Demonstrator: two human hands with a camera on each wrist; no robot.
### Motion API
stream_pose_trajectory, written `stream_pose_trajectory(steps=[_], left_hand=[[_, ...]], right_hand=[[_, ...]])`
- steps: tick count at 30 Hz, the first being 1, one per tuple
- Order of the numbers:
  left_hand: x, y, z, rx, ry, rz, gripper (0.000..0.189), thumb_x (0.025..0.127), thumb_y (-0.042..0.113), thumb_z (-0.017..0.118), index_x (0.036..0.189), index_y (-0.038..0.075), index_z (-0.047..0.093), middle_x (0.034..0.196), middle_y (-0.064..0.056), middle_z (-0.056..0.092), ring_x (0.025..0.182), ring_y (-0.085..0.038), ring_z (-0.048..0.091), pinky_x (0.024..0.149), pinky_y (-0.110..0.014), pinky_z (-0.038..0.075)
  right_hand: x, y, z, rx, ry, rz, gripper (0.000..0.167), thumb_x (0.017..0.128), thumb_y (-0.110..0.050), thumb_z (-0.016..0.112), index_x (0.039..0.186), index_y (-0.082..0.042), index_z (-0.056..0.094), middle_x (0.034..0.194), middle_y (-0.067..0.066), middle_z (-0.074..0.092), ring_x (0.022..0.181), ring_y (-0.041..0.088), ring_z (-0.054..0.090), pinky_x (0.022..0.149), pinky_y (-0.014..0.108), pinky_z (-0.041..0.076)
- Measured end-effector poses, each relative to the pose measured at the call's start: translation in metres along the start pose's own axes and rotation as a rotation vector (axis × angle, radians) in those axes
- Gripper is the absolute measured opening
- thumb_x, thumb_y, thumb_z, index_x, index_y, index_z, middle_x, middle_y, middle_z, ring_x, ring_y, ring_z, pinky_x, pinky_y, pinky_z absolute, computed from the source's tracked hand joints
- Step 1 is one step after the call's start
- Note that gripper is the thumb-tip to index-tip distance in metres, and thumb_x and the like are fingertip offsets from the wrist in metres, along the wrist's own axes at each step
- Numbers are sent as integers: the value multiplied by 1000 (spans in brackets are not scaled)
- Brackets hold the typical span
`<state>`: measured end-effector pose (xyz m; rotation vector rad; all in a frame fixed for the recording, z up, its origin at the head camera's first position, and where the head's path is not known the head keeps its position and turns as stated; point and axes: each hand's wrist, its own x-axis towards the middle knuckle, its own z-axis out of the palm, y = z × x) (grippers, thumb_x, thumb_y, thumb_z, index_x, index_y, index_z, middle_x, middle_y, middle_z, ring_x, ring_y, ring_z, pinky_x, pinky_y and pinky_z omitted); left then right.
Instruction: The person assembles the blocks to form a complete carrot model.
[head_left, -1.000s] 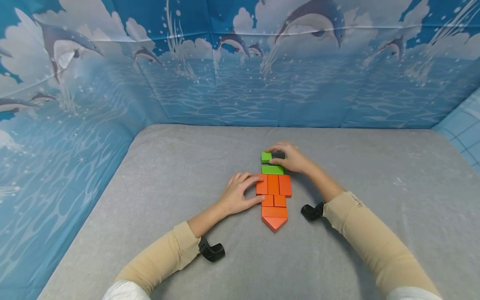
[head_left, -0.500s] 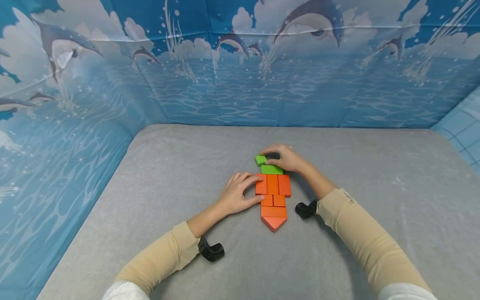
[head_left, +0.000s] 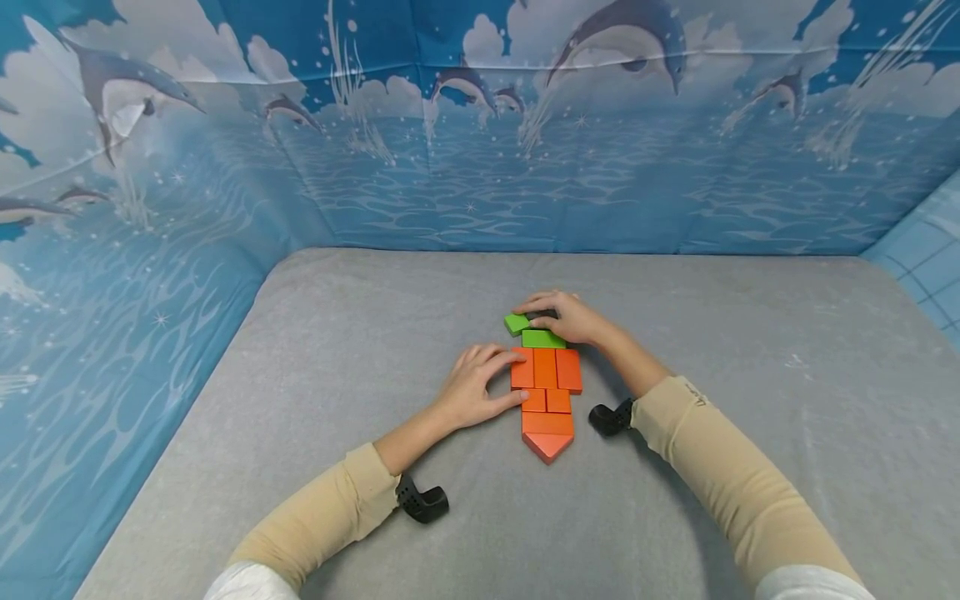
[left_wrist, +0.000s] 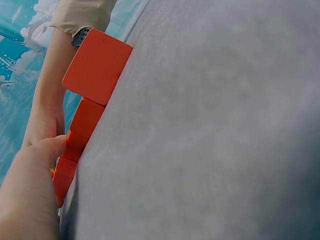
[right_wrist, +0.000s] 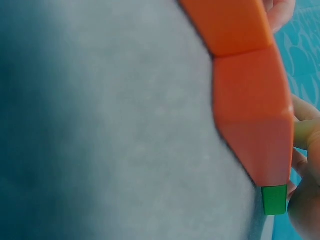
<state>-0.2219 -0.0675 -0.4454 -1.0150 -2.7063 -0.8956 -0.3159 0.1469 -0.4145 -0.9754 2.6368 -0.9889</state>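
Observation:
Several orange blocks lie flat in a joined column in the head view, with a pointed block (head_left: 548,447) at the near end. My left hand (head_left: 472,390) rests at the column's left edge. Its index fingertip lies on the left large orange block (head_left: 522,372), and its thumb touches a small orange block (head_left: 534,402) below. A long green block (head_left: 543,339) lies against the far end. Beyond it, my right hand (head_left: 567,318) pinches a small green block (head_left: 516,324), turned at an angle, between thumb and index finger.
Everything lies on a grey cloth-covered surface (head_left: 360,333). A blue curtain (head_left: 480,200) with dolphins stands along the back and left. Black wrist cameras hang below both wrists, the right one (head_left: 611,419) close to the column's right side.
My right hand has moved slightly left and nearer with the small green block, which has turned from square-on to slanted. My left hand and the orange blocks stay still.

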Motion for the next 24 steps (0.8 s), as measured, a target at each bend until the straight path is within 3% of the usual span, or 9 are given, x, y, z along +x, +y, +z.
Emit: stream_pose_trajectory(steps=[11,15,18,24], left_hand=[[0,1,0,2,-2,-1,49,82,41,65,125,20,54,120,-3,51,110,-19,43,96,-41,32],[0,1,1,-1,1,-6,50,81,41,65,125,20,54,120,-3,51,110,-19,42,96,-41,32],[1,0,1,-30,6,-15,50,81,40,65,125,20,54,119,-2,52,110,-19,43,96,-41,32],[7,-8,-14,-190,66,-78,51,82,34,66,126,12,53,121,-5,51,113,-21,42,95,-44,35]], right_hand=[[0,2,0,16,-23,-11,33,90,-4,56,122,-7,59,127,16,53,121,35,42,98,62,15],[-5,0,-9,36,17,2,37,90,-5,56,127,-6,55,129,16,52,118,34,45,99,63,13],[-13,-5,-25,-1,120,22,39,90,-6,57,129,-6,52,129,16,51,116,35,45,98,63,15],[-49,-10,-63,-218,484,44,45,87,-9,62,130,-4,49,128,22,48,119,41,39,90,62,24]])
